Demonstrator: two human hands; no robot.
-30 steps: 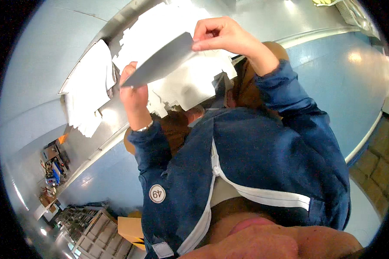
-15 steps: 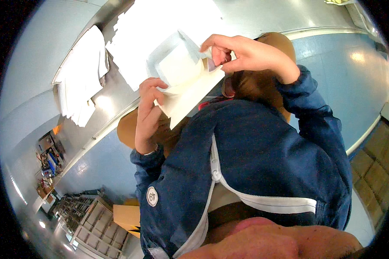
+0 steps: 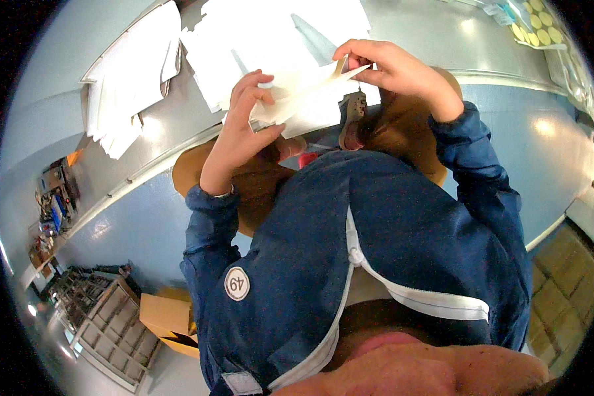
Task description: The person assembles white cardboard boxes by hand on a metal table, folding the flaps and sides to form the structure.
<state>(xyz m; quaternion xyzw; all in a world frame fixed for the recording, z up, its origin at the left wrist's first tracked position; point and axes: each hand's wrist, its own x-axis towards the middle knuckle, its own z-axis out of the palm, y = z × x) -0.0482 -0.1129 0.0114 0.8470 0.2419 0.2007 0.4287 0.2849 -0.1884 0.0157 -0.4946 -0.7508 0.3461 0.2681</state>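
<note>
A white paperboard piece (image 3: 303, 96), partly folded up like a shallow tray, spans between my two hands over the table edge. My left hand (image 3: 245, 119) grips its left end, fingers on the far side and thumb nearer my body. At the opposite end, my right hand (image 3: 396, 69) pinches a raised corner flap, its fingers curled. Glare washes out much of the card, so its folds are hard to make out. Just beyond it lie flat white paperboard sheets (image 3: 244, 26) on the metal table.
Another pile of white sheets (image 3: 135, 69) rests at the table's left. A clear bag of round yellow pieces (image 3: 541, 26) is at the far right. Below left stand an open brown carton (image 3: 168, 313) and a grey metal rack (image 3: 112, 327). My knees are against the table front.
Both hands have shifted with the card: the right one up and rightward, the left one up. The card's near panel has tipped, and its tray-like interior no longer faces me as openly.
</note>
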